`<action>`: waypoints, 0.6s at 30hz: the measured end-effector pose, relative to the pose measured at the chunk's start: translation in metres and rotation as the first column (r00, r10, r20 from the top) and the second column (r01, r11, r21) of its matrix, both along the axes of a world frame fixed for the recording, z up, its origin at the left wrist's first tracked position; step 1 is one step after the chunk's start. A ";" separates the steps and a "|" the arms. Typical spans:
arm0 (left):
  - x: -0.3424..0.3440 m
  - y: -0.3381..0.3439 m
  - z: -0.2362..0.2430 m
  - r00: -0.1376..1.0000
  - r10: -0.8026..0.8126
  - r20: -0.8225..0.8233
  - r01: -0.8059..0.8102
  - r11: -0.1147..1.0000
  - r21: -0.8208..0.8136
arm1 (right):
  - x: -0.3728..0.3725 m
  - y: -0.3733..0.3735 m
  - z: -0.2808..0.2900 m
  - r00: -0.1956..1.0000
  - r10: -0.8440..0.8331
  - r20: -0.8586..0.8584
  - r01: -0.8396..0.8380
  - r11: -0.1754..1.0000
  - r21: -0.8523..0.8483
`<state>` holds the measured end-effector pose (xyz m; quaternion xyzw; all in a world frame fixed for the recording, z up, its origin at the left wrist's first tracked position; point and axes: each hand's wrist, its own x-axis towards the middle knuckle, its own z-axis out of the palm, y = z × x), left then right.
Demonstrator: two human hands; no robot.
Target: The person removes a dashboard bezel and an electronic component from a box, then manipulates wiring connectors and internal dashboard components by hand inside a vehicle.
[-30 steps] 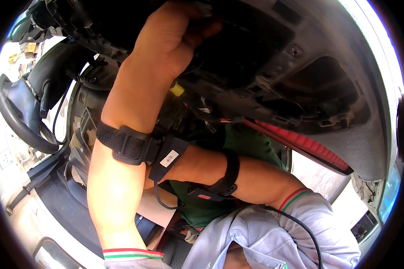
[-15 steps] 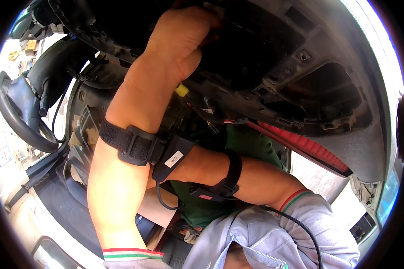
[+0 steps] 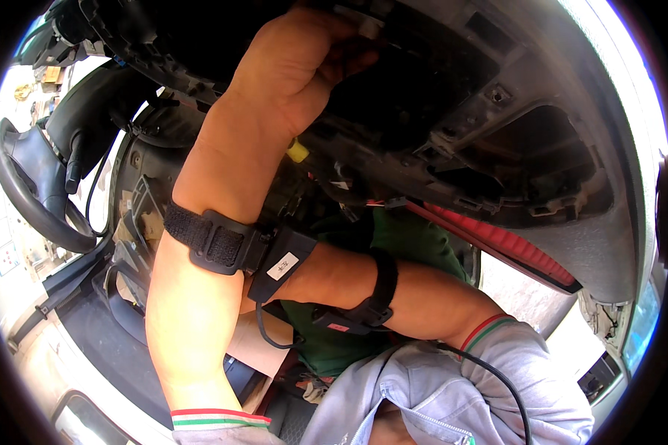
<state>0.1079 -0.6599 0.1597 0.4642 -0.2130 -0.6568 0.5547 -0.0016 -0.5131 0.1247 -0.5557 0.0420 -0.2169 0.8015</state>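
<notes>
My left hand (image 3: 297, 63) reaches up into the dark underside of a stripped car dashboard (image 3: 423, 81). Its fingers are bent and partly in shadow, closed around something I cannot make out. By the fingertips shows a small pale piece (image 3: 369, 30); whether they grip it is unclear. Below the wrist, a yellow connector (image 3: 298, 151) hangs among dark wiring (image 3: 341, 194). My right forearm (image 3: 438, 297) crosses leftward behind the left one, which hides the right hand. A black strap with a small box (image 3: 278, 259) sits on the left forearm; another strap (image 3: 384, 285) circles the right.
A steering wheel (image 3: 33, 185) stands at the left. On the right are an opening in the dash panel (image 3: 549, 148) and a red ribbed strip (image 3: 505, 248). Green cloth (image 3: 416, 237) lies under my arms, and a black cable (image 3: 508, 378) runs over my grey sleeve.
My left hand has shifted slightly left and turned, so its bent fingers and the pale piece show more. My right forearm has hardly moved.
</notes>
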 end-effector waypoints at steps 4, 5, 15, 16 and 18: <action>0.004 -0.002 -0.004 1.000 -0.018 -0.004 0.018 0.998 0.055 | -0.001 -0.003 0.002 1.000 0.019 -0.011 -0.018 0.998 0.060; 0.001 -0.001 -0.004 1.000 -0.014 0.025 0.012 0.999 0.048 | -0.002 -0.003 0.002 1.000 0.014 -0.014 -0.013 0.998 0.059; -0.008 0.017 0.020 0.546 0.105 0.831 0.437 0.810 -0.390 | -0.005 0.001 -0.001 0.998 -0.043 -0.048 0.044 0.998 0.038; -0.005 0.017 0.020 0.396 0.118 0.911 0.524 0.786 -0.329 | -0.007 -0.001 -0.003 0.998 -0.047 -0.051 0.048 0.999 0.026; -0.006 0.014 0.006 0.861 -0.102 0.498 0.270 0.922 -0.278 | -0.005 0.001 -0.001 0.998 -0.053 -0.039 0.053 0.999 0.000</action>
